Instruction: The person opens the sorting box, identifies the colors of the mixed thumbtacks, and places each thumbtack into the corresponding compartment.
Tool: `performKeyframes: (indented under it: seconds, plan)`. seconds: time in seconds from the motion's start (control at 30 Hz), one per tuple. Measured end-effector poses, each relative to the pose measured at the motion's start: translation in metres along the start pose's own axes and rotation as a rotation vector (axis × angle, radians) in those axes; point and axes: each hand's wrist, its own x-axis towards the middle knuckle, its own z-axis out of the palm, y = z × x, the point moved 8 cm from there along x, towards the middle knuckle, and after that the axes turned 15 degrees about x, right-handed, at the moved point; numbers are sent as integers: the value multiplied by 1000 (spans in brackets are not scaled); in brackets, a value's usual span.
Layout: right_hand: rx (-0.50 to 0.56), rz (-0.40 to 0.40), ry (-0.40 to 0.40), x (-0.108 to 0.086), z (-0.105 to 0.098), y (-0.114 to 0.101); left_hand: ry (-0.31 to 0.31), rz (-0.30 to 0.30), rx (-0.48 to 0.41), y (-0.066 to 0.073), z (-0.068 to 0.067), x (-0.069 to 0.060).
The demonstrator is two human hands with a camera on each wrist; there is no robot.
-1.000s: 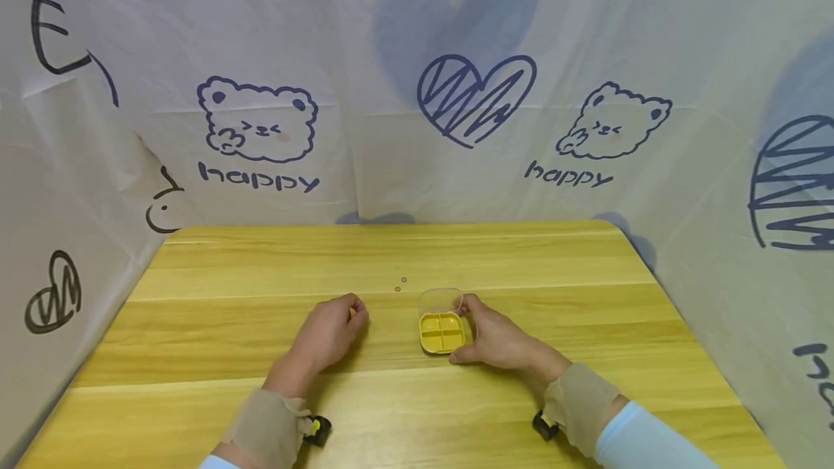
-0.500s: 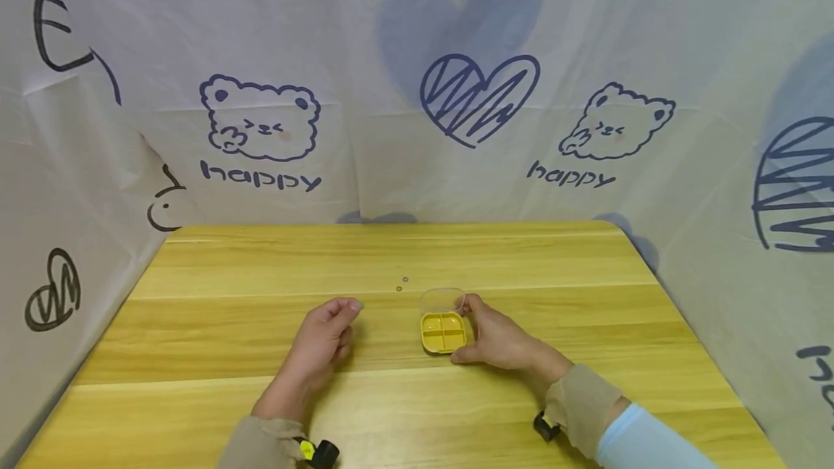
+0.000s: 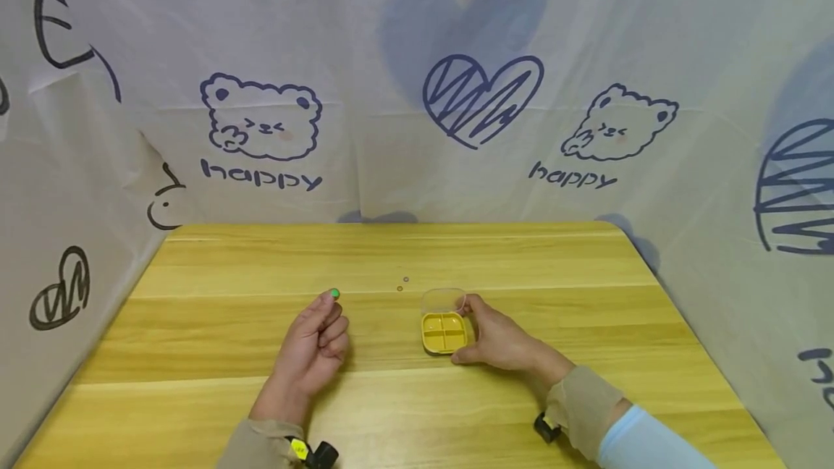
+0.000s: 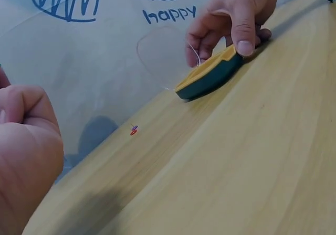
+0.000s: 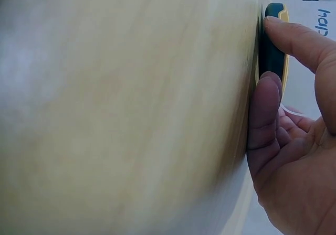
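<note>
My left hand (image 3: 311, 348), palm turned up, pinches a small green round-headed thumbtack (image 3: 335, 293) at its fingertips, above the table. To the right, my right hand (image 3: 500, 339) grips the side of a small pill box (image 3: 443, 332), its thumb at the near corner and fingers at the far one. The box is yellow inside with several compartments and dark green outside, as the left wrist view shows; its clear lid (image 3: 443, 300) stands open at the back. I see nothing inside the compartments. Between the hands, farther back, lie a red thumbtack (image 4: 133, 132) and a purple thumbtack (image 4: 135, 127).
The wood-grain table (image 3: 521, 259) has rounded far corners. Behind and on both sides hangs a white cloth (image 3: 365, 165) printed with hearts, bears and the word happy. Each wrist wears a strapped-on black camera, such as the left one (image 3: 322, 454).
My left hand has drawn back leftward and turned palm up, bringing the green thumbtack into sight at its fingertips. The right hand and the pill box have stayed in place.
</note>
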Motion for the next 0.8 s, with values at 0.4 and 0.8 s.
performKeyframes:
  seconds: [0.4, 0.8]
  plan:
    - [-4, -14, -3, 0, 1, 1, -71, 61, -171, 6, 10, -2]
    - [0, -17, -4, 0, 1, 0, -25, 66, -160, 4, 7, -1]
